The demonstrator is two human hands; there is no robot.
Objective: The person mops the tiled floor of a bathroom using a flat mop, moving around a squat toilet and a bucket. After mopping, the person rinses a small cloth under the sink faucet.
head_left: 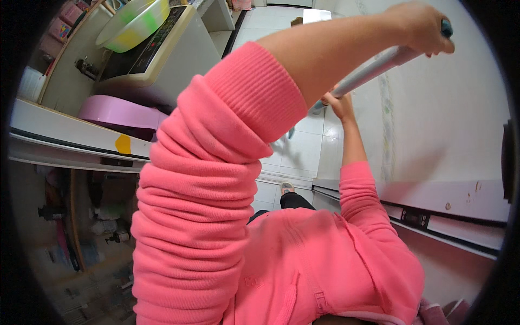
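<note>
My left arm, in a bunched pink sleeve, reaches across the view to the upper right. There my left hand [420, 27] is closed round the top end of a long grey pole [379, 64] with a dark teal end cap. Lower down the same pole, my right hand [340, 104] is wrapped round it, its fingers partly hidden by my left forearm. The pole slants down to the left. Its lower end passes behind my left arm, so the tool's head is mostly hidden; a small teal piece [291, 132] shows near the floor.
A washing machine [173, 65] stands at the upper left with a translucent green-yellow basin [132, 27] on it. A lilac plastic tub [122, 115] sits beside it. Door-frame rails cross at left and right. A pale wall [439, 103] rises close on the right, and white tiled floor [311, 124] lies ahead.
</note>
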